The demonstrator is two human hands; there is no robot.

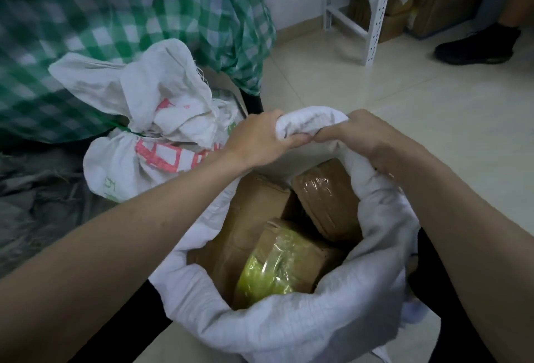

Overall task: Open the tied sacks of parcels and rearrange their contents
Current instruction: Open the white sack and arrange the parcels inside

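Observation:
An open white woven sack (332, 313) stands on the floor between my arms, its rim rolled down. Inside lie several brown cardboard parcels (254, 206), one wrapped in clear tape (326, 189) and one bound with yellow-green tape (271, 270). My left hand (257, 137) and my right hand (361, 134) both clutch the far edge of the rim, knuckles almost touching. Behind and to the left sits a second white sack (150, 143) with pink printing, its neck tied shut.
A large green-and-white checked bag (115, 22) rises behind the tied sack. Grey sacking (34, 195) lies at the left. A white metal shelf (375, 10) holding cardboard boxes stands at the back right, with another person's black shoe (476, 45) beside it. Pale tiled floor (404, 97) lies beyond.

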